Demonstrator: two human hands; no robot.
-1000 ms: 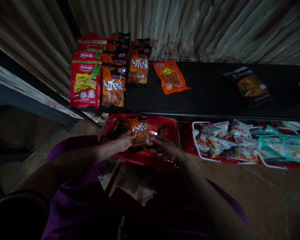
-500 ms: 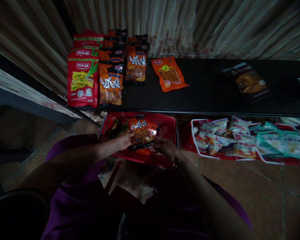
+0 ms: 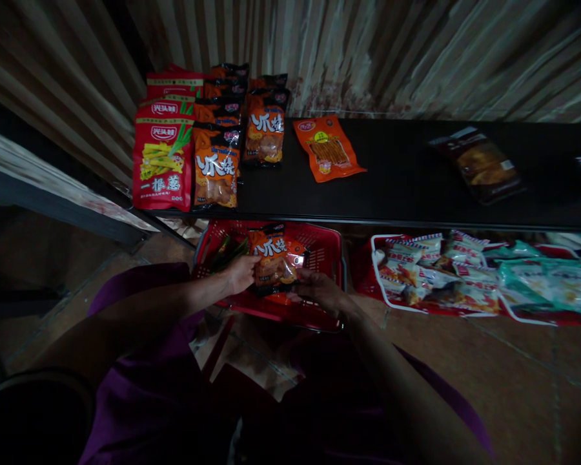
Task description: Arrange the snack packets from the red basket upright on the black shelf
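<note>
Between my two hands is an orange and black snack bag (image 3: 273, 261), held over a red shopping basket (image 3: 326, 236). My left hand (image 3: 242, 274) is closed on the bag's left edge. At its lower right side, my right hand (image 3: 322, 290) grips the same bag, though the dim light blurs those fingers. Beneath it, other orange packaging shows inside the basket. A dark packet with green on it (image 3: 230, 252) lies at the basket's left end.
Above the basket runs a black shelf (image 3: 392, 168). On it stand red snack bags (image 3: 163, 165), orange-black bags (image 3: 215, 171), a flat orange packet (image 3: 329, 148) and a dark brown packet (image 3: 484, 165). Baskets of white packets (image 3: 416, 268) and teal packets (image 3: 552, 284) sit at right.
The whole scene has shifted slightly downward as the camera tilts. Both hands keep hold of the snack bag, which has hardly moved within the basket.
</note>
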